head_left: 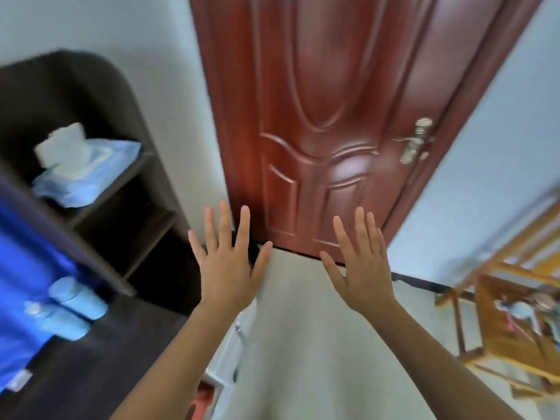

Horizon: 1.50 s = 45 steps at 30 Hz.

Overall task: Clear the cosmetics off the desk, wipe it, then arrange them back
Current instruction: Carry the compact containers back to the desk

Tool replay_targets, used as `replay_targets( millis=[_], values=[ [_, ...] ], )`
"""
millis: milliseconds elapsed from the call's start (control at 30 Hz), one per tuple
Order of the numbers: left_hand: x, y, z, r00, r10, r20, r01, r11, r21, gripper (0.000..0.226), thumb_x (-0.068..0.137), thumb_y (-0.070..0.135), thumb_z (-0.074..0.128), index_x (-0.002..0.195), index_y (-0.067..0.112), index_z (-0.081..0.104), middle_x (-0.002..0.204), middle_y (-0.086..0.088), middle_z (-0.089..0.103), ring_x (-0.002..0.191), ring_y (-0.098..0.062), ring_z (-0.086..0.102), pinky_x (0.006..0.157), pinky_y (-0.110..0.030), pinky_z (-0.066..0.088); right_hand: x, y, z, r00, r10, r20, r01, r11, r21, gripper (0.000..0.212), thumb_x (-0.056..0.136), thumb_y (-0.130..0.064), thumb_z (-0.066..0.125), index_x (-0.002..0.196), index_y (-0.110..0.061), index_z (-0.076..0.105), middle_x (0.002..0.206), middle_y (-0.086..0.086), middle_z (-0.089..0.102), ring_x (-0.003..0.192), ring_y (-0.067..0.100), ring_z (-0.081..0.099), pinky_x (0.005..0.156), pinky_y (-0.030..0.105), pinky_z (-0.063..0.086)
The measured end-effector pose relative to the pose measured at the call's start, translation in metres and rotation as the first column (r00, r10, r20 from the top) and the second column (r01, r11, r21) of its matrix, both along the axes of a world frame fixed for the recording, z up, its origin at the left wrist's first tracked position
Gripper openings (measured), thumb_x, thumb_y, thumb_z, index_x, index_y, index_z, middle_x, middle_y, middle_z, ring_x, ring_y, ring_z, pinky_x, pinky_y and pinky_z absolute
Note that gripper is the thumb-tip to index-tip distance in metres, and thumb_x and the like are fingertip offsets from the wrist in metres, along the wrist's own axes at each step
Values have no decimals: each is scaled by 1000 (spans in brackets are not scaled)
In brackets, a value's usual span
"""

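My left hand (226, 262) and my right hand (362, 263) are held up side by side in front of me, fingers spread and straight, holding nothing. At the left, two light blue cosmetic bottles (71, 307) lie on the dark desk (91, 368) beside a blue surface. A pack of wipes (81, 171) with a white tissue sticking up sits on a shelf of the dark shelving unit (133, 183) above the desk. The view is blurred.
A red-brown wooden door (327, 116) with a brass handle (413, 144) stands straight ahead, shut. A wooden rack (512, 322) holding small items is at the right. Pale floor (303, 344) runs between the desk and the rack.
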State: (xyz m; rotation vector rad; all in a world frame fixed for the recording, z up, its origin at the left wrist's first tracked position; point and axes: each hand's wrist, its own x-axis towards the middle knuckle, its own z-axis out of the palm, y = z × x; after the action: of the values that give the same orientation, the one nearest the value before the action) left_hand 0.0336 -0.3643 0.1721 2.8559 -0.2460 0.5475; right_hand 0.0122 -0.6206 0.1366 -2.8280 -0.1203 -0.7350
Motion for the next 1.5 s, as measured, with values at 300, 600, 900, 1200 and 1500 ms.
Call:
replay_targets(
  millis=[300,600,900,1200,1500],
  values=[
    [-56,-332,-12,933,-360,-3,360,933,0,81,94,65,37,160,26,11,168,-11,-1,154,-34,0,114,-70,16,-158,-311,0,927,-370,-67,372,928,31,72,101,-60,36,161,-25,17,169,14,2,156,35,0,123,57,19],
    [-79,-561,-10,796,-598,-94,602,798,25,80,95,67,26,160,27,3,167,-10,-8,154,-31,-8,118,-64,11,-225,-504,-14,747,-624,-230,656,747,104,72,99,-66,25,160,-35,5,170,11,1,156,32,-1,123,55,19],
    [-19,-742,-54,675,-699,-235,709,703,-57,83,88,76,8,154,32,-16,163,-3,-27,151,-25,-23,122,-59,4,-187,-657,-46,556,-727,-403,803,595,37,79,91,-79,1,159,-38,-7,169,7,-11,155,28,-13,126,49,14],
    [34,-913,-74,596,-761,-256,782,623,-30,85,94,73,27,158,32,-10,166,-2,-17,153,-27,-12,121,-61,9,-161,-802,-55,438,-793,-423,885,464,45,78,90,-81,12,153,-49,-22,166,-2,-25,153,23,-18,119,46,5],
    [21,-1011,-118,668,-650,-362,705,708,28,79,95,73,21,159,33,0,167,-1,-15,153,-27,-12,120,-56,2,-155,-922,-112,486,-662,-571,827,560,55,74,86,-80,9,145,-55,-29,166,-1,-24,153,27,-17,121,55,16]
  ],
)
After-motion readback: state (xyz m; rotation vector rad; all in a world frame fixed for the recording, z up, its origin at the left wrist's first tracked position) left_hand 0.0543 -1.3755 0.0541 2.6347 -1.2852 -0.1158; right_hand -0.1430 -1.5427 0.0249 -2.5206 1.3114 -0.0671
